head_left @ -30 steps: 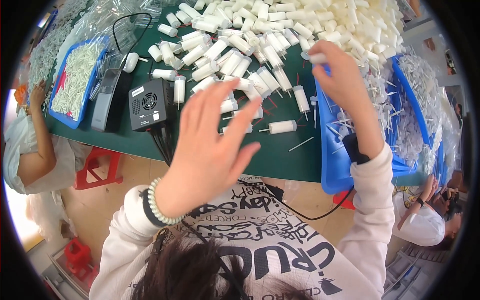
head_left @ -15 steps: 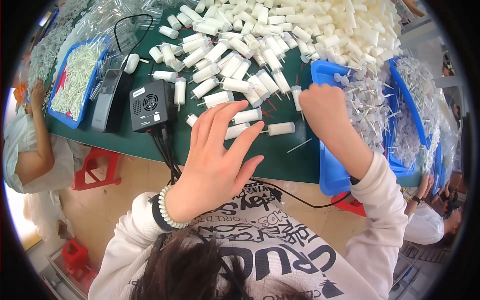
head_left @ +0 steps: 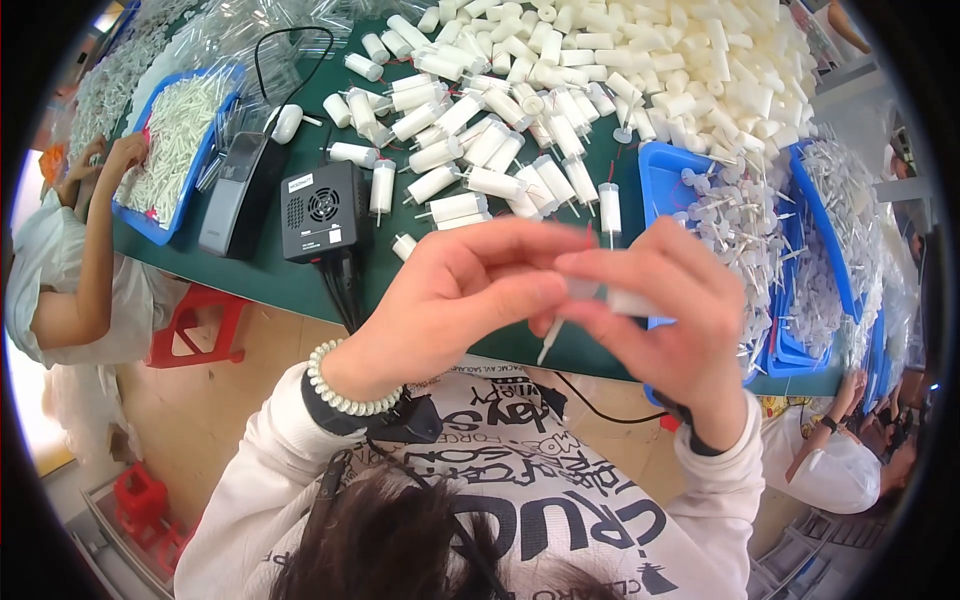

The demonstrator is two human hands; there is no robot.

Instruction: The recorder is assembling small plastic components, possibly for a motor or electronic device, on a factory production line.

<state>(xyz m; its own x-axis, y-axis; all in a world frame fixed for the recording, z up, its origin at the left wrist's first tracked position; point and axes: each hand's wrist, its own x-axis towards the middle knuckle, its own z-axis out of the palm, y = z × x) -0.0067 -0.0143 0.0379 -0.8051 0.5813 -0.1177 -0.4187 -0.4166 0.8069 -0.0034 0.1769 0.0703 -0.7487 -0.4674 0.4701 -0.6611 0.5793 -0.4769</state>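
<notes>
Both hands meet above the front edge of the green table (head_left: 270,290). My left hand (head_left: 450,275) pinches a translucent cap (head_left: 581,287) between thumb and fingers, and a thin pale stem (head_left: 548,343) points down below it. Close against it, my right hand (head_left: 675,310) has thumb and fingers closed on a white cylinder (head_left: 627,302), partly hidden and blurred. A thin red wire shows above the cap. Beyond the hands lie several white cylinders with translucent end caps, such as one assembled cylinder (head_left: 609,208) standing near the blue tray.
Plain white cylinders (head_left: 690,70) are heaped at the back right. Blue trays (head_left: 655,180) of stemmed translucent caps (head_left: 735,215) stand at the right. A black box with cables (head_left: 325,210), a dark grey device (head_left: 232,195) and a blue tray of white sticks (head_left: 178,140) are at left. Co-workers sit at both sides.
My hands have come together, closing on small parts. The left was spread over the cylinders; the right was a fist by the blue tray. The left co-worker's hand now reaches the tray of sticks.
</notes>
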